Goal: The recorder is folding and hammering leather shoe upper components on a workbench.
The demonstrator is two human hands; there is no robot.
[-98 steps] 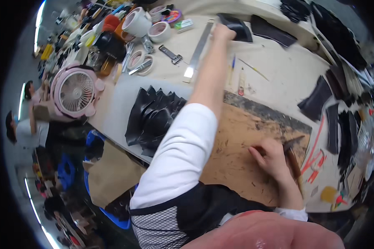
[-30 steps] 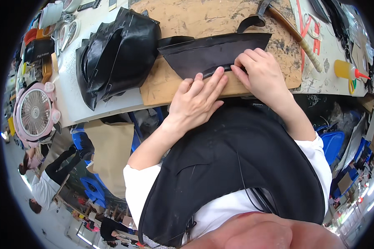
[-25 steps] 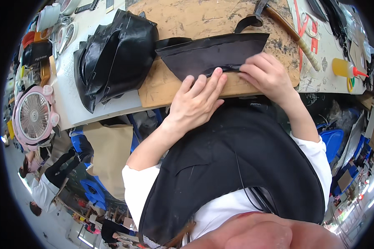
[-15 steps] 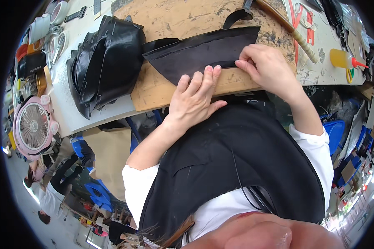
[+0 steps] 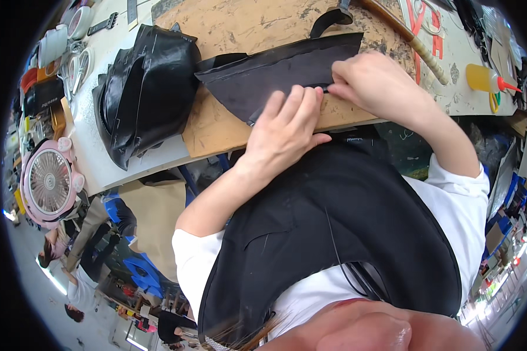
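Observation:
A flat dark leather piece (image 5: 275, 70) with a curved lower edge lies on the tan work board (image 5: 228, 137). Over its near edge rests my left hand (image 5: 284, 128), its fingers stretched out and the tips pressing on the edge; the thumb stands apart. At the right end of that same edge my right hand (image 5: 380, 88) is closed, thumb and curled fingers pinching the leather. The exact grip is partly hidden by the hand. A narrow folded strip shows along the edge between my two hands.
Left of the board lies a stack of glossy black leather pieces (image 5: 149, 93). Beyond the work are a hammer with a long handle (image 5: 413, 41) and a curved black strap (image 5: 331, 22). A yellow bottle with a red nozzle (image 5: 483, 79) lies at right; a pink fan (image 5: 48, 181) stands at left.
My left hand has slid right along the leather's edge, closer to my right hand. My right forearm has swung outward and that hand has turned, still at the same corner.

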